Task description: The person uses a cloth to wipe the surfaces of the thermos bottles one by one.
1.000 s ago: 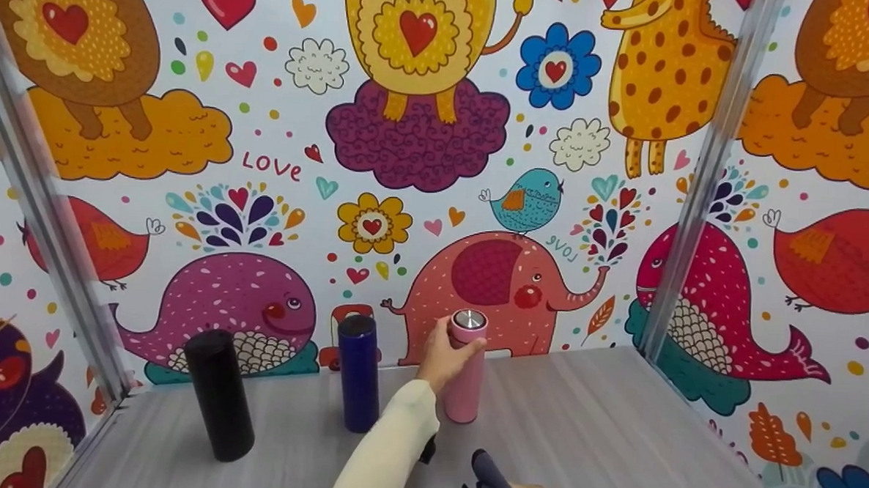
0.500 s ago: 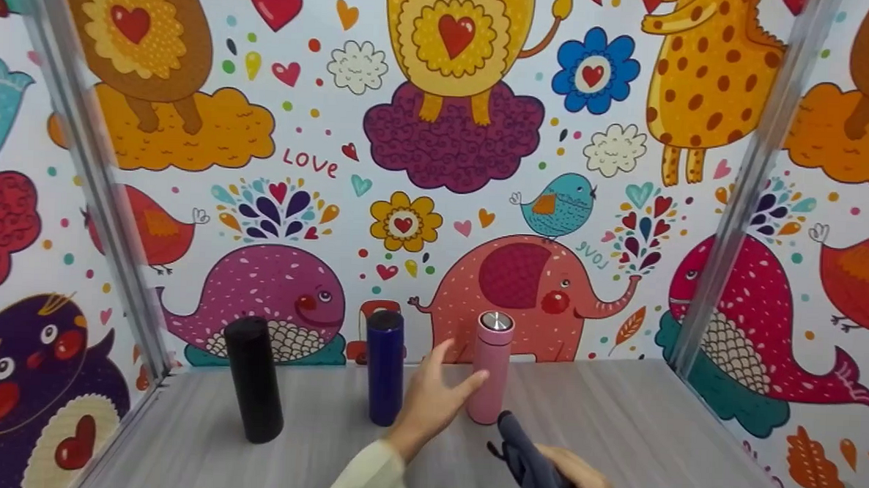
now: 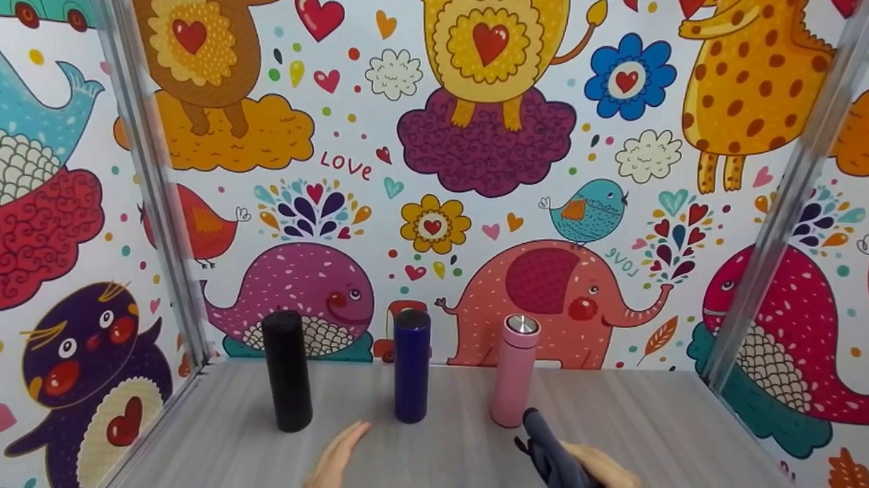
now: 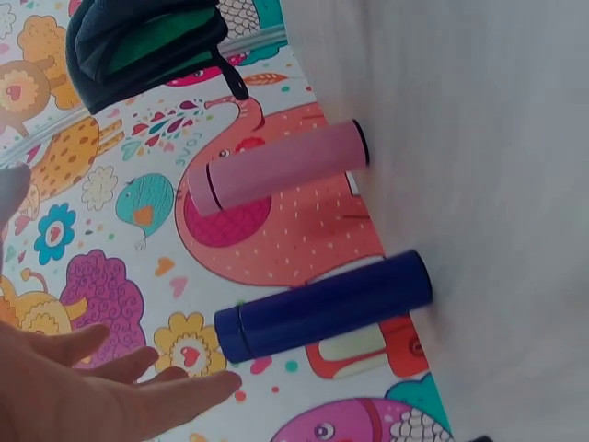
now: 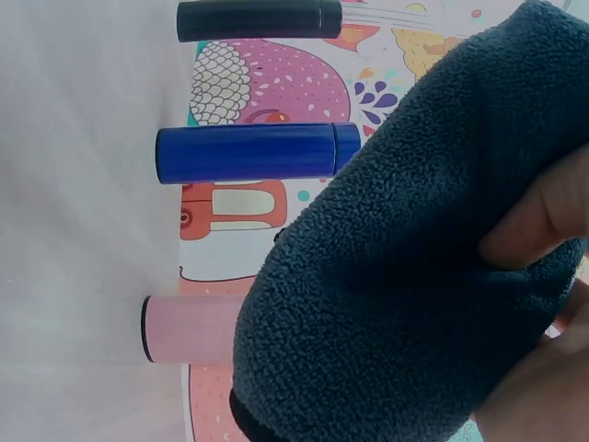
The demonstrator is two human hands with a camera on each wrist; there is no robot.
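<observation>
Three thermos bottles stand upright in a row on the table: a black bottle (image 3: 288, 373) at left, a blue bottle (image 3: 411, 368) in the middle, a pink bottle (image 3: 514, 376) with a silver lid top at right. My right hand (image 3: 615, 483) grips a folded dark grey-blue towel (image 3: 560, 469), fingers and thumb pinching its folds in the right wrist view. The towel's top end is just in front of the pink bottle. My left hand (image 3: 333, 470) holds nothing; its fingers are spread, low in the head view, in front of the black and blue bottles and apart from them.
The grey wood-grain table (image 3: 454, 465) meets a printed cartoon wall (image 3: 472, 231) right behind the bottles. Metal corner posts (image 3: 164, 210) join the back wall to side walls at left and right.
My left hand has let go of the pink bottle and drawn back toward me, down and left. The bottle stays standing. My right hand keeps the towel, and the head view has shifted left.
</observation>
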